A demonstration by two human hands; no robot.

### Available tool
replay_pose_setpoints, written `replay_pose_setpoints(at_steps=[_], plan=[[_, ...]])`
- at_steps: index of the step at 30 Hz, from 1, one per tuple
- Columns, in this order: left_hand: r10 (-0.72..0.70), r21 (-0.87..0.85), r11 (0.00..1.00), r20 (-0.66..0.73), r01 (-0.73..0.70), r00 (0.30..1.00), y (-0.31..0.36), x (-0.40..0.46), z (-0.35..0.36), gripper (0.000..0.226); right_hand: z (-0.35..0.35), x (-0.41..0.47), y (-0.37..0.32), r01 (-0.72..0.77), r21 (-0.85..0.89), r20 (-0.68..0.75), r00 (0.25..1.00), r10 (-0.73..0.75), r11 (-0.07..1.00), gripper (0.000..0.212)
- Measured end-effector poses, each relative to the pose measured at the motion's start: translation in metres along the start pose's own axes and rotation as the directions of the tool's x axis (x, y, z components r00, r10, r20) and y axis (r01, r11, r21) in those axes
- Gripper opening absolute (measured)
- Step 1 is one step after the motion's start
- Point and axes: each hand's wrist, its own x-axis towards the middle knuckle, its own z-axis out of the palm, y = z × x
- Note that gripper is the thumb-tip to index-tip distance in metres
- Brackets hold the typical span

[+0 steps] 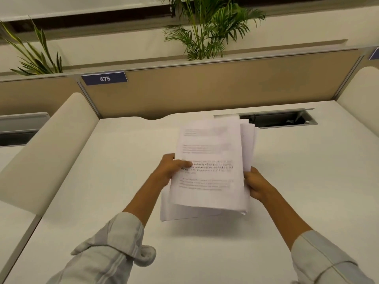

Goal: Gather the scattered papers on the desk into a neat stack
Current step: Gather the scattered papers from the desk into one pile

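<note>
Both hands hold a bundle of thin white printed paper sheets up in the air above the smooth white desk top. You can see the bundle's soft shadow on the desk below it.

The left hand is curled around the left side of the bundle, with its thumb lying on top of the front page. The right hand is curled around the right side, a bit lower down. Both hands are closed on the papers. The bundle sits between the two hands, so neither hand is nearer.

The long side of the pages runs away from the hands, toward the tan cloth wall at the back of the desk. The pages are not lined up yet. Some stick out past the right hand at the top, and some poke out below the left hand at the bottom.

Paper is floppy and slippery, so I think the next job is to tap the edges on the desk to make them even.

No other loose pages show on the desk.
</note>
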Motion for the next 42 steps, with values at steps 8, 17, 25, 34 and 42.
replay_pose_setpoints(at_steps=[8,17,25,34,42], plan=[[0.020,0.208,0.978,-0.203,0.023,0.979,-0.025,0.011,0.032,0.042,-0.010,-0.004,0.000,0.000,0.002,0.042,0.999,0.000,1.000,0.028],[-0.024,0.051,0.998,-0.223,0.036,0.975,-0.024,0.015,0.048,0.064,-0.020,-0.002,-0.006,-0.116,0.158,0.053,0.993,0.109,0.981,0.050],[0.091,0.047,0.996,-0.320,-0.080,0.943,-0.022,0.018,0.059,0.023,-0.068,-0.009,-0.011,0.006,-0.113,-0.097,0.995,-0.017,0.994,0.040],[0.189,0.793,0.604,-0.231,0.072,0.954,-0.077,0.015,0.102,0.068,-0.132,-0.030,-0.027,0.061,0.116,-0.410,0.912,-0.008,0.991,0.049],[0.156,0.918,0.379,-0.190,0.119,0.969,-0.086,0.025,0.123,0.056,-0.142,-0.044,-0.014,0.046,0.149,-0.420,0.907,0.021,0.988,0.049]])
